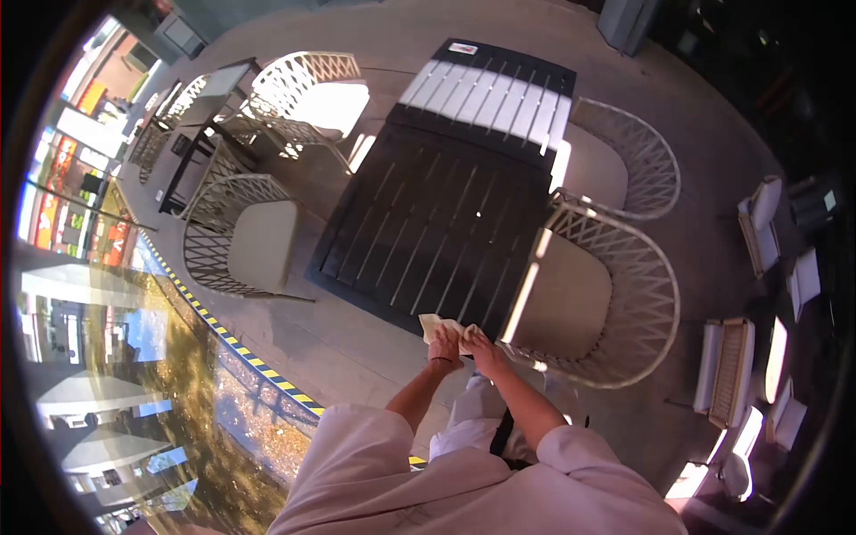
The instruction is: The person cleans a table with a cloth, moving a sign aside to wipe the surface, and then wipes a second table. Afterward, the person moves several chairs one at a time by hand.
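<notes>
Two hands clutch a pale cloth (433, 324) at the near edge of a dark slatted table (419, 223).
Left hand (444, 346) and right hand (482, 349) close together, fingers seemingly curled on the cloth. White sticker (462, 48) on table's far end, text unreadable.

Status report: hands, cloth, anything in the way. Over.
Left hand and right hand both gripping pale cloth. Cloth at near edge of dark slatted table. White lattice chair close beside right hand.

White short-sleeved shirt (419, 486) — pale trousers (473, 406), dark strap (502, 434)
</notes>
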A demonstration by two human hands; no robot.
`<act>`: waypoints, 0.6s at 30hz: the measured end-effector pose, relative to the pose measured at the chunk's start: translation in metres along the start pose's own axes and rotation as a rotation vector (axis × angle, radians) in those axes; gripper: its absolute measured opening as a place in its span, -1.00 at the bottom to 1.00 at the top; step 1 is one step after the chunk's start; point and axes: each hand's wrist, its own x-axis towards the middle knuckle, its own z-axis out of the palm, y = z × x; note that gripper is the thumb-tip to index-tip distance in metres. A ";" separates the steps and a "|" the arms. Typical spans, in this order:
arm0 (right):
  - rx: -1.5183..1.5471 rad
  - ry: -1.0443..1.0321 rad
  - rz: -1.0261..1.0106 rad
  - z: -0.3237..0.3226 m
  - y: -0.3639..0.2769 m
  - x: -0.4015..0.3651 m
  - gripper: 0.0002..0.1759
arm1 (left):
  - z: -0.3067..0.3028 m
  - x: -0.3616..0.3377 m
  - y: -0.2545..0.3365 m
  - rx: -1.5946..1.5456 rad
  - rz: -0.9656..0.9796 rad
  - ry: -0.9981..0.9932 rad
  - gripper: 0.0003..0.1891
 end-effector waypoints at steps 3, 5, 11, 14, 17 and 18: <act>-0.095 0.033 0.009 0.004 -0.002 -0.006 -0.60 | 0.011 -0.002 -0.005 0.004 -0.014 -0.031 0.13; -0.112 0.053 0.017 0.017 0.005 0.003 -0.61 | 0.008 0.004 -0.001 0.025 -0.029 -0.005 0.14; -0.085 -0.014 0.015 0.018 0.004 0.004 -0.58 | 0.009 0.001 0.001 -0.083 -0.058 0.014 0.02; -0.022 0.016 -0.024 0.019 0.003 0.004 -0.58 | 0.015 -0.001 -0.001 -0.066 -0.046 0.076 0.02; -0.067 0.048 -0.008 0.021 0.002 0.002 -0.60 | 0.022 0.005 -0.007 -0.019 -0.034 0.070 0.05; -0.041 0.055 0.003 0.026 0.000 -0.001 -0.60 | 0.019 0.004 -0.005 0.002 -0.030 0.069 0.06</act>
